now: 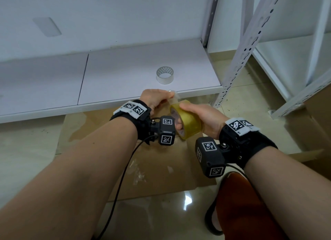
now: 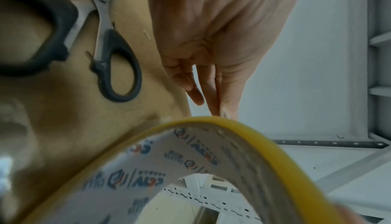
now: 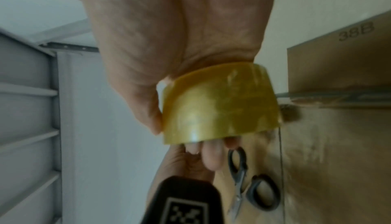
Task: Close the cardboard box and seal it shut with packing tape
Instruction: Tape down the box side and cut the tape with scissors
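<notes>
Head view: the right hand [image 1: 206,119] grips a yellowish tape roll [image 1: 186,123] held above the box [image 1: 161,168], thumb on the outer face and fingers [image 1: 179,126] curled through the core; the left hand [image 1: 155,100] sits just beside the roll, its fingers pinched together on the loose end of tape [image 1: 174,96] drawn off the roll; the box lies flat-topped on the tiled floor [image 1: 26,150] beneath both hands, its top shiny in places with bits of clear tape stuck on it, the far edge tucked under a white shelf [image 1: 125,74]; a second, clear roll [image 1: 165,74] stands on that shelf, well apart from the hands; a perforated metal upright [image 1: 238,60] rises at the shelf's right corner, and more brown cardboard [image 1: 317,117] shows at the right edge; a reddish-brown thing sits lower right, too cropped to tell what it is; from the left wrist, scissors [image 2: 110,47] with black handles lie on the brown cardboard, blades closed, near the left hand's fingers, and the roll's printed inner core fills the lower frame; from the right wrist, the scissors lie beyond the roll, and a cardboard panel [image 3: 338,60] marked 38B stands off to the right.
</notes>
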A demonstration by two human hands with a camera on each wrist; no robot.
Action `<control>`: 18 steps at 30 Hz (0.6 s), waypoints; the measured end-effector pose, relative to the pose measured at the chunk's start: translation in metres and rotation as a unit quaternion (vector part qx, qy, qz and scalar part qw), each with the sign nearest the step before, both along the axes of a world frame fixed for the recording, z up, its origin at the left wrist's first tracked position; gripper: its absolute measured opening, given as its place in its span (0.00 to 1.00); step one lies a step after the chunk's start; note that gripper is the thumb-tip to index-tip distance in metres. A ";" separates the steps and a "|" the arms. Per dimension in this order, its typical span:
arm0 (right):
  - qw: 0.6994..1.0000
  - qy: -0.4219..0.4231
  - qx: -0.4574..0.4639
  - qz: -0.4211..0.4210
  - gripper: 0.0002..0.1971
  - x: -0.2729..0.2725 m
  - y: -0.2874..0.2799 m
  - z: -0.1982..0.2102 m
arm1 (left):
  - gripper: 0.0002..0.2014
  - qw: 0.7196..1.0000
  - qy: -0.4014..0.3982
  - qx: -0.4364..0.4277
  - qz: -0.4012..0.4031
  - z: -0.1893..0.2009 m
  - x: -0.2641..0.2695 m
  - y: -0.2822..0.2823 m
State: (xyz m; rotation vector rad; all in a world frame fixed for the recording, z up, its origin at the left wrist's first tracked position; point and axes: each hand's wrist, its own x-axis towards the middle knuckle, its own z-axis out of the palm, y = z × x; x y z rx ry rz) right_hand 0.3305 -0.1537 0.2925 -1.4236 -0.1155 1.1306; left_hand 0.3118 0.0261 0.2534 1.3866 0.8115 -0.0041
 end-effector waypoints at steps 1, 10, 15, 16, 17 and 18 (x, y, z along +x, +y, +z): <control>1.000 -0.012 0.002 -0.017 0.17 0.000 0.000 0.000 | 0.17 1.000 0.006 0.007 -0.003 0.000 0.001 0.002; 0.999 -0.032 -0.003 -0.004 0.16 -0.002 0.003 -0.002 | 0.08 0.992 0.043 0.120 -0.024 0.002 0.010 0.000; 0.999 -0.044 -0.019 -0.024 0.18 0.000 0.006 -0.004 | 0.11 0.987 0.039 0.153 -0.030 -0.004 0.020 0.001; 0.998 -0.044 -0.021 -0.027 0.18 0.000 0.005 -0.004 | 0.11 0.985 0.042 0.162 -0.035 -0.006 0.022 0.001; 0.998 -0.041 -0.023 -0.029 0.17 0.001 0.004 -0.004 | 0.09 0.984 0.046 0.168 -0.039 -0.006 0.024 0.001; 0.998 -0.039 -0.025 -0.031 0.17 0.001 0.003 -0.004 | 0.09 0.983 0.049 0.173 -0.043 -0.007 0.025 0.002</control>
